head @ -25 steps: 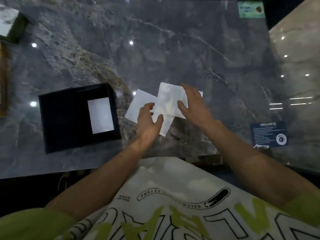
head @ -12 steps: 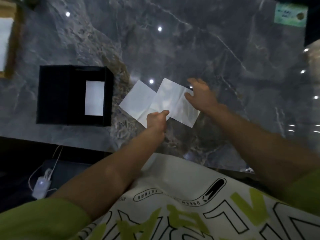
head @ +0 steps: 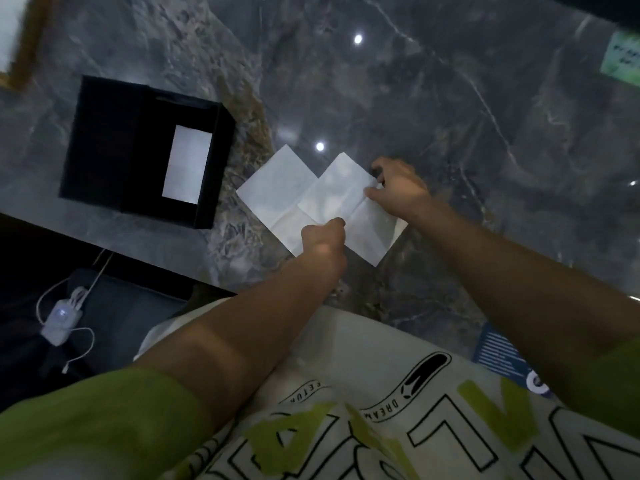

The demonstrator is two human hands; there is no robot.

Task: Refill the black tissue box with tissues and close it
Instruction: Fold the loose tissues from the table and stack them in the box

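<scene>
Black tissue box (head: 104, 143) lies open on the grey marble table (head: 450, 116) in the left part of the frame, its flat lid panel spread to the left and its deep tray to the right. A white rectangle (head: 187, 164) shows inside the tray. Above it, a brown-edged white thing (head: 14, 36) is cut off by the upper left corner. Below the table edge, at lower left, a small white charger (head: 60, 320) lies with its cable looped around it.

Just right of the box, near the middle of the frame, two white tissues lie flat as diamonds. The right tissue (head: 343, 192) overlaps the left tissue (head: 277, 188). The left hand (head: 323, 240) reaches in from below with its fingers curled, pinching the near edge of the right tissue where the two sheets overlap. The right hand (head: 401, 188) is at that same tissue's far right corner, thumb and forefinger bent round the edge and grasping it.

Further right, a green label (head: 621, 58) sits at the upper right edge, and a blue printed card (head: 502, 355) lies at lower right, partly hidden by the right forearm.
</scene>
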